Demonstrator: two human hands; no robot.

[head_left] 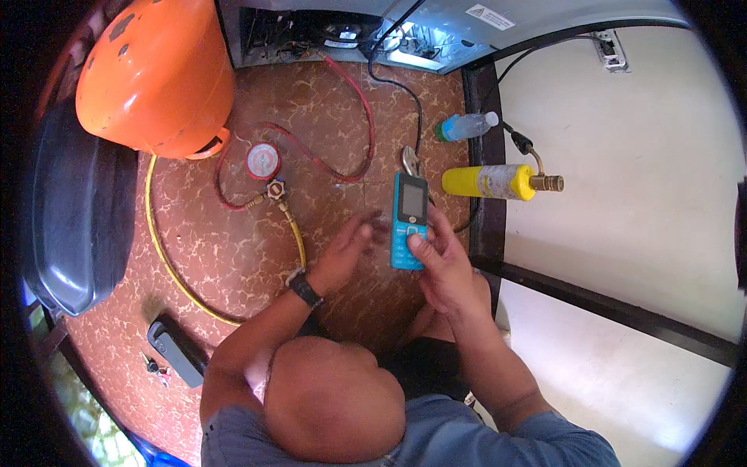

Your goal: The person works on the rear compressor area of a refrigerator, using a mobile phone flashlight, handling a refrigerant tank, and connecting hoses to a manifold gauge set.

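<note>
My right hand holds a blue keypad mobile phone upright, its thumb over the keys and the dark screen above. To the left of the phone is my left hand, with a dark watch on its wrist. Its fingers are smeared by motion, and I see no object in them. Just beyond the phone's top edge lies a small rounded metallic thing, partly hidden. A yellow gas cylinder with a brass torch head lies to the right, near a clear bottle.
An orange gas tank stands at the far left. A red pressure gauge joins red and yellow hoses on the brown floor. A grey appliance stands open at the back. A dark case and keys lie at lower left.
</note>
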